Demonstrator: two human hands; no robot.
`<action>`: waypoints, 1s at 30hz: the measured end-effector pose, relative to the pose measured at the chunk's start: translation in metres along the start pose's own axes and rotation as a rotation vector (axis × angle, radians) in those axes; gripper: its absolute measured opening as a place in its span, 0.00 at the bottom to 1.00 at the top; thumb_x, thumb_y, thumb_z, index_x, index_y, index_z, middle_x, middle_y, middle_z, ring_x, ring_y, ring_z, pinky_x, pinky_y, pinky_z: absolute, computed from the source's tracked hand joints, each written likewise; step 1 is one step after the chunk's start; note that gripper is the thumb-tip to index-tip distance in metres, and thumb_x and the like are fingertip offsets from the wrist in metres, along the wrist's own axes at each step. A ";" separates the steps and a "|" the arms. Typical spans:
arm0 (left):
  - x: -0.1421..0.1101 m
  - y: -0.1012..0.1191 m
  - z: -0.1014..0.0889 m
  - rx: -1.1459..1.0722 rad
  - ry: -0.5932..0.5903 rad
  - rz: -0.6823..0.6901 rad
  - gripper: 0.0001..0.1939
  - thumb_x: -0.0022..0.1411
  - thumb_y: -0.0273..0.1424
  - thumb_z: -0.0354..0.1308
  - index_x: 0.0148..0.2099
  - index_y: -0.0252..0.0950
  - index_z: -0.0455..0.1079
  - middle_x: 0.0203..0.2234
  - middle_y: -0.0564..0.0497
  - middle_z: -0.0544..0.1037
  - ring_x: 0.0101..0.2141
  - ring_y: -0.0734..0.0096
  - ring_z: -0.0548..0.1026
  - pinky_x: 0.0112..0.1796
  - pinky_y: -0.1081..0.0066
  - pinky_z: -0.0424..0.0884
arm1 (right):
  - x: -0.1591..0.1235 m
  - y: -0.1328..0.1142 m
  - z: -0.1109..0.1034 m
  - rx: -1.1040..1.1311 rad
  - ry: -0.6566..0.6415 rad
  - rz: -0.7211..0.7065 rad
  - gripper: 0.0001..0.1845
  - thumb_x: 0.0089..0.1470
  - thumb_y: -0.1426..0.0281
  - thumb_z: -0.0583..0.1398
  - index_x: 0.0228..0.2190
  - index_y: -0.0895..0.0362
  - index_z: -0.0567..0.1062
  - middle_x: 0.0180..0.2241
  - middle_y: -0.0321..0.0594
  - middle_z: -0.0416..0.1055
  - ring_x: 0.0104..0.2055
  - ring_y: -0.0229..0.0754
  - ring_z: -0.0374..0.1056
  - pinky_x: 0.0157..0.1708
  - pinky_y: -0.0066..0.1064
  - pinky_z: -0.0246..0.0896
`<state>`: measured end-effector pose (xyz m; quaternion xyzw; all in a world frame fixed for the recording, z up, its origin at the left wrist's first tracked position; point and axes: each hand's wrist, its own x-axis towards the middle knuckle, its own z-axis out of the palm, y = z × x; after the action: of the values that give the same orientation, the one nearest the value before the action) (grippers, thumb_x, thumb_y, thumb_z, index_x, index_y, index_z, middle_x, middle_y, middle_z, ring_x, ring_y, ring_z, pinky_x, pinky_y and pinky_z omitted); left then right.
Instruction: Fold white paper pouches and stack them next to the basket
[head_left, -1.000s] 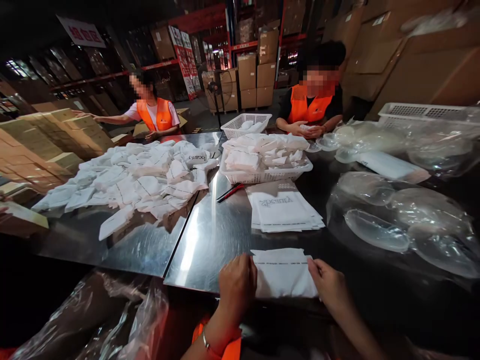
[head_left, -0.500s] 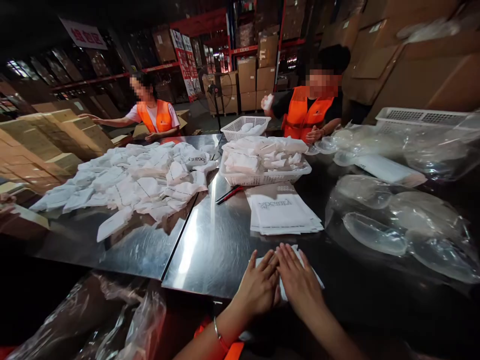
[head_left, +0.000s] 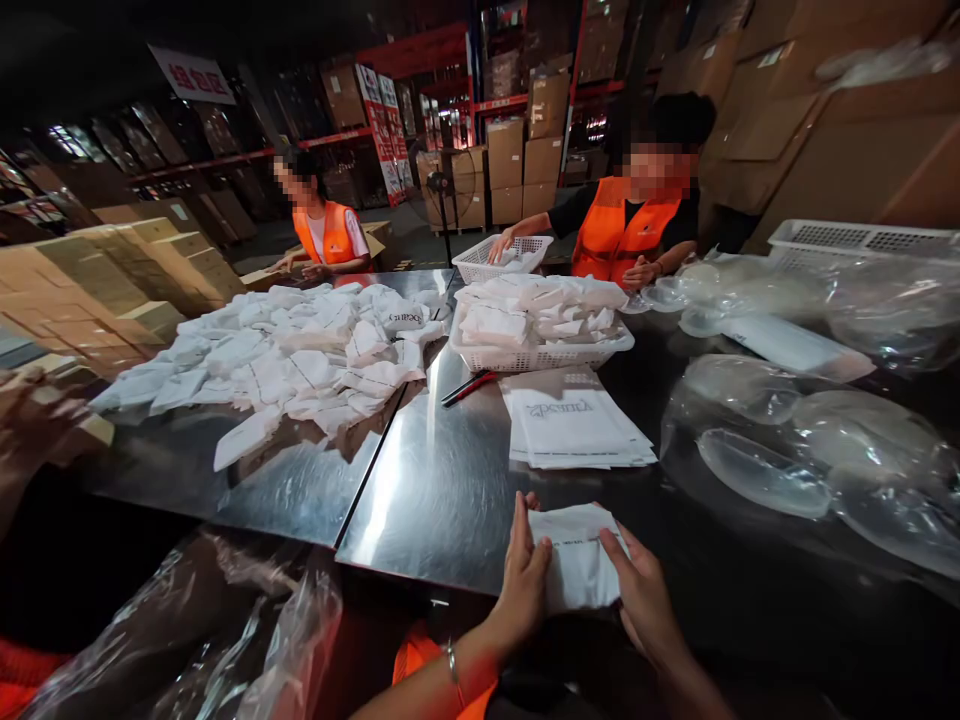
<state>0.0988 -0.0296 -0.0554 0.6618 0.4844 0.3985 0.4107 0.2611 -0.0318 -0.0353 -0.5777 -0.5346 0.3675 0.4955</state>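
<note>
A white printed bag (head_left: 581, 555), folded to a small packet, is held between my two hands at the table's near edge. My left hand (head_left: 525, 565) grips its left side, with the thumb on the front and fingers behind. On the right side my right hand (head_left: 641, 580) is closed on it, the thumb pressing the front face. Just beyond lies a stack of flat white bags (head_left: 577, 420) with dark lettering. Behind that stack, a white plastic basket (head_left: 540, 357) is heaped with filled white packets (head_left: 536, 310).
A large pile of white packets (head_left: 300, 350) covers the left table. A red-and-black cutter (head_left: 469, 388) lies beside the basket. Clear plastic bags with rounded contents (head_left: 765, 470) spread at right. Two co-workers in orange vests sit across; another person's hands (head_left: 37, 420) show at far left.
My hands were flat on the white bag; now they hold it up by its sides. The co-worker opposite has lowered a hand into the rear basket. The left co-worker's arm has drawn back.
</note>
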 end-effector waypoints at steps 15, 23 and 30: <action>-0.009 0.064 -0.048 -0.641 -0.238 -0.410 0.25 0.46 0.33 0.65 0.48 0.32 0.75 0.39 0.45 0.78 0.38 0.63 0.73 0.41 0.67 0.67 | -0.005 -0.050 -0.022 -0.085 -0.204 0.155 0.23 0.38 0.51 0.64 0.32 0.56 0.75 0.30 0.42 0.74 0.32 0.49 0.70 0.32 0.35 0.67; -0.016 0.054 -0.048 -0.597 -0.209 -0.508 0.28 0.46 0.39 0.66 0.48 0.30 0.75 0.34 0.49 0.77 0.32 0.72 0.69 0.34 0.73 0.63 | -0.009 -0.047 -0.017 -0.192 -0.022 0.136 0.33 0.52 0.42 0.47 0.26 0.56 0.74 0.23 0.42 0.70 0.25 0.44 0.65 0.24 0.32 0.60; -0.020 0.048 -0.048 -0.569 -0.264 -0.449 0.23 0.51 0.40 0.64 0.47 0.33 0.76 0.38 0.47 0.78 0.38 0.64 0.72 0.41 0.69 0.65 | -0.012 -0.040 -0.019 -0.224 -0.333 0.157 0.24 0.49 0.48 0.56 0.30 0.55 0.79 0.29 0.41 0.76 0.32 0.48 0.72 0.32 0.33 0.66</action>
<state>0.0647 -0.0507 0.0031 0.4444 0.4302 0.3287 0.7138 0.2676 -0.0497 0.0067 -0.6004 -0.5998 0.4338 0.3028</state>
